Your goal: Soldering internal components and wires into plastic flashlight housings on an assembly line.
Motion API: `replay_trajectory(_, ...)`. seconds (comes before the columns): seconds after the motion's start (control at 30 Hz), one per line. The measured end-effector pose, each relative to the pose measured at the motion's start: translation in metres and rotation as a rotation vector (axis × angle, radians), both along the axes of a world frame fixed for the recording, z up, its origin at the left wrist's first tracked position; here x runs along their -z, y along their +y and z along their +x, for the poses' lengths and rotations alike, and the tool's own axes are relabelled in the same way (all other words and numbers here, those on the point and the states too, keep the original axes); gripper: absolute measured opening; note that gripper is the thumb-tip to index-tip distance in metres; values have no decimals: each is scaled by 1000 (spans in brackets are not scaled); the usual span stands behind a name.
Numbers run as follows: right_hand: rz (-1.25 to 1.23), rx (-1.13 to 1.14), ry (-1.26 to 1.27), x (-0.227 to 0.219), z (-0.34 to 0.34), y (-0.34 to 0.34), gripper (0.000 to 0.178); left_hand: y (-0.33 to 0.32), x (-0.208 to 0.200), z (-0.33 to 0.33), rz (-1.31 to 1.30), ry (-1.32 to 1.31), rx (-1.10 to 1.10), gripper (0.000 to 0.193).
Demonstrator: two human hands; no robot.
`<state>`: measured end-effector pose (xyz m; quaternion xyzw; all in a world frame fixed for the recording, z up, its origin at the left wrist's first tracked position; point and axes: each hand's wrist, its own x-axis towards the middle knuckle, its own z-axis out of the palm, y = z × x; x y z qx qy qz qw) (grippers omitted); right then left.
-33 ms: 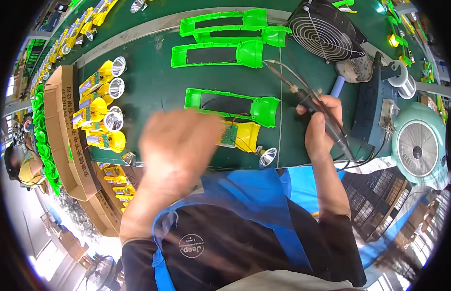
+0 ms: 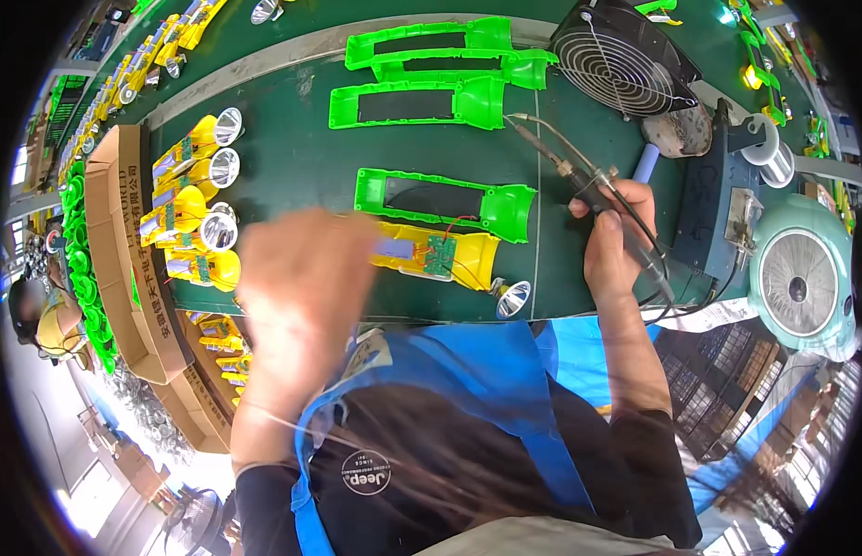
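My right hand (image 2: 618, 243) is closed round the handle of a soldering iron (image 2: 586, 192), whose tip points up and left, with a thin curved tube along it. Smeared by motion, my left hand (image 2: 306, 269) hangs over the left end of a yellow flashlight housing (image 2: 475, 252); its fingers cannot be made out. Inside that housing are a green circuit board (image 2: 440, 257), a pale purple battery (image 2: 394, 248) and thin wires. A silver reflector (image 2: 513, 300) lies at its right end. Just behind sits a green housing half (image 2: 510, 213).
Several yellow assemblies with reflectors (image 2: 224, 168) stand at left beside a cardboard box (image 2: 157, 320). More green housings (image 2: 477, 102) lie behind. At right are a black fan (image 2: 621, 60), a dark blue soldering unit (image 2: 704, 208), a solder reel (image 2: 778, 165) and a pale green fan (image 2: 799, 278).
My left hand has shifted left, uncovering the battery and more of the circuit board in the yellow housing. My right hand and the soldering iron have hardly moved.
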<state>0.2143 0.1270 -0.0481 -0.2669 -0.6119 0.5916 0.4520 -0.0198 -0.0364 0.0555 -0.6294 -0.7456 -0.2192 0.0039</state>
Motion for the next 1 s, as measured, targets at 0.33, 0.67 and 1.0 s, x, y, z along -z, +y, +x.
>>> replay_trajectory(0.33,-319,-150,114,-11,20,-7,24,-2,30,-25,114,-333,297,29)
replay_trajectory(0.67,-361,-233,-89,-30,14,-2,26,3,39,-18,68,-183,437,22)
replay_trajectory(1.0,-429,-487,-260,-37,-1,9,22,14,40,-12,-105,-162,411,19)
